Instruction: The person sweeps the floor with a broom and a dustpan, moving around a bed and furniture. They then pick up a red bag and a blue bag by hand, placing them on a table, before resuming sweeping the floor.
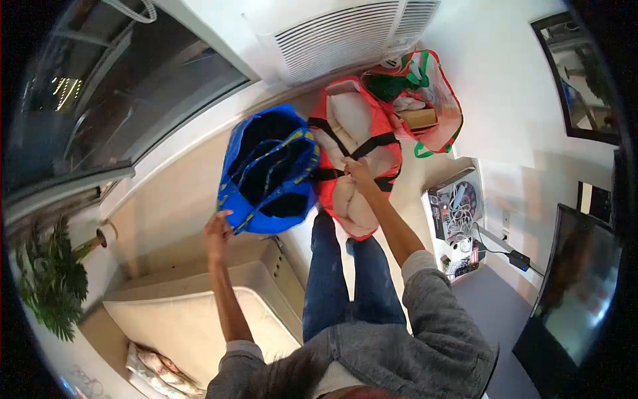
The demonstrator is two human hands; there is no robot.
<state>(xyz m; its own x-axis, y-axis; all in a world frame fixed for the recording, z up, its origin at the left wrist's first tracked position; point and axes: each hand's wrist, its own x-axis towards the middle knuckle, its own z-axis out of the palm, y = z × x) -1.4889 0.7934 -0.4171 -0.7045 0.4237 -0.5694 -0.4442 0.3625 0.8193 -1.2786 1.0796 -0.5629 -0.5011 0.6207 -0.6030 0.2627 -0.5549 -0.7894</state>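
A large blue bag (269,223) with yellow-patterned straps stands open on the floor, dark inside. Beside its lower left edge is my left hand (218,226), fingers partly curled and one finger pointing towards the bag; whether it holds anything is unclear. Just to the right, a red bag (392,159) with black straps is stuffed with pale, puffy fabric (349,113). My right hand (359,171) is closed over the middle of the red bag, at its black straps.
Behind stands a clear bag (448,110) with red edges, green handles and a small box. A mattress (193,312) lies at lower left. Boxed cables (460,213), a desk (495,312) and a monitor (575,286) are at right. A plant (53,279) stands far left.
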